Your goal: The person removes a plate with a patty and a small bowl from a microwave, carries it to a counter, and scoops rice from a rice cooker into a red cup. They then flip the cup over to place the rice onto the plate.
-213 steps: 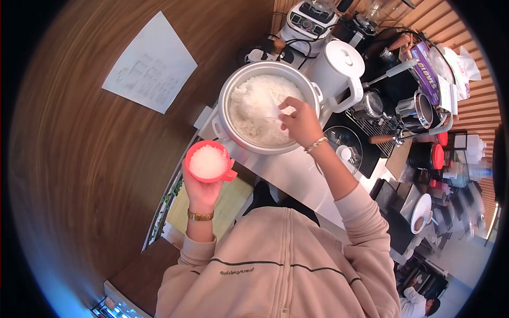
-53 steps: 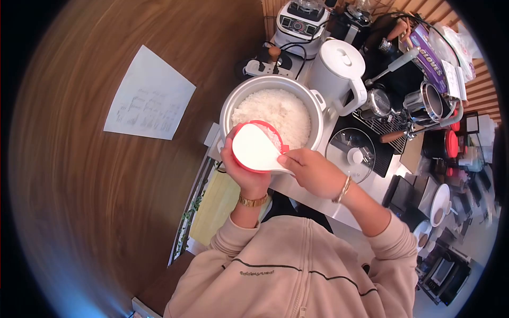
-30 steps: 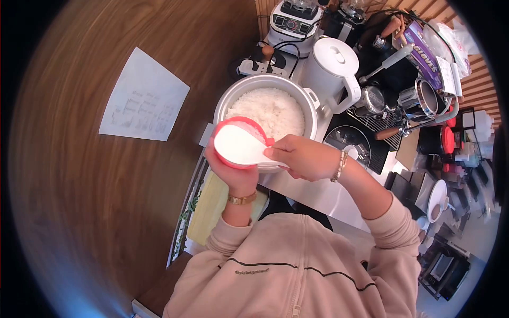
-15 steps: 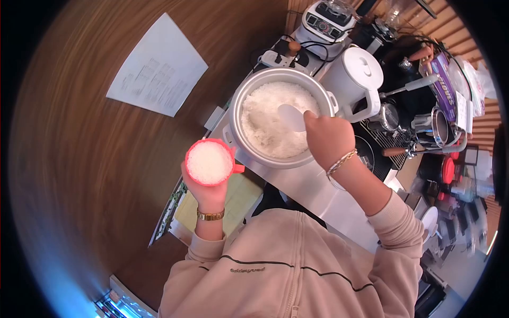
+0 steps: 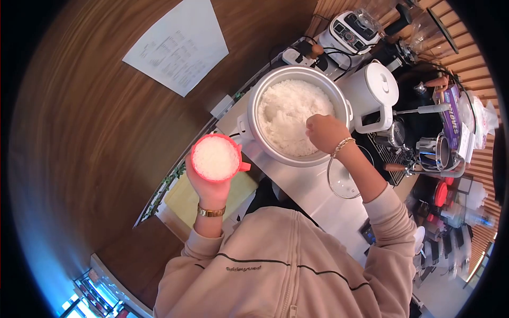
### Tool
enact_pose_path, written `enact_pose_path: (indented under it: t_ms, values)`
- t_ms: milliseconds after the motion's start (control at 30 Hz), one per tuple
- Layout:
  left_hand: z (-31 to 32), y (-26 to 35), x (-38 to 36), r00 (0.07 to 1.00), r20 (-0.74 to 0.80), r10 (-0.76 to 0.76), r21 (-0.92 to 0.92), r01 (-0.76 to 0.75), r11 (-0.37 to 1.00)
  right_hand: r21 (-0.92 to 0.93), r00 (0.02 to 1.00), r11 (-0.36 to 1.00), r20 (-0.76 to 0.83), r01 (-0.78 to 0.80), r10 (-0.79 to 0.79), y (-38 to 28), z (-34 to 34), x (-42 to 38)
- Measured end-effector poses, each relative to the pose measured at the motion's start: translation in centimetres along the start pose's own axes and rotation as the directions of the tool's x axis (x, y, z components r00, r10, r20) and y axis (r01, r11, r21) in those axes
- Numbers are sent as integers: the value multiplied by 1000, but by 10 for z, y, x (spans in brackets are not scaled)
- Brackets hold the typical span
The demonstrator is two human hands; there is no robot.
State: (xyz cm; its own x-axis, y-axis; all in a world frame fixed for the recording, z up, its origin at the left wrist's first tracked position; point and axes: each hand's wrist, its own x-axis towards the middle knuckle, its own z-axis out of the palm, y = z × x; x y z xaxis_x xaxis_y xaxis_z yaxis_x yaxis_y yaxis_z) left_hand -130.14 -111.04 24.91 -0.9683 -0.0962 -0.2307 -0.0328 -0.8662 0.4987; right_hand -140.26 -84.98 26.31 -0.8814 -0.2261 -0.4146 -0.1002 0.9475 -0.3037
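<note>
Red cup (image 5: pixel 238 159) sits up off the table (image 5: pixel 310 188), near the left side of the pot (image 5: pixel 252 114) and apart from it. Left hand (image 5: pixel 208 192) cradles it from below and around the wall, opening up. Right hand (image 5: pixel 327 135) is over the near right part of the pot, fingers curled in close to the cooked rice (image 5: pixel 289 111); whether they grip anything, cannot tell.

Handling, by judgement: cup looks like thin plastic or silicone, light in itself, most of its weight from the packed rice (image 5: pixel 215 157) filling it nearly to the rim. Wall likely gives a little under a squeeze; unlikely to break. Steam or starch could make it slick, and warmth may come through. Best hold: low around the body, as now, or by the side handle (image 5: pixel 244 167), which sticks out free toward the pot side. Rice soft and clingy; a tilt would probably spill loose top grains first.

Hard to make out: cup's base and lower wall, behind the palm; right fingertips, turned away; pot's depth, under the rice. Glass lid (image 5: pixel 345 183) partly behind the right forearm. Far-right containers (image 5: pixel 441 193) smeared by lens-edge blur; writing on the wall sheet (image 5: pixel 180 50) illegible.
</note>
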Motion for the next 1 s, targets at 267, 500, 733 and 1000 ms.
enact_pose_path:
  t_ms: [267,500,733,1000]
  values:
    - [0,-11,9,993,-61,-97,9,97,995,318,999,948,-36,21,-10,34,-1,-12]
    - [42,-35,26,971,-226,-74,24,82,996,703,995,710,-49,-27,87,28,-45,-57]
    - [76,-84,46,977,-176,-121,78,136,988,109,746,986,-666,124,-20,-31,-3,-89]
    - [89,-102,54,981,-164,-106,79,120,990,-29,790,999,-611,42,-51,-57,15,-124]
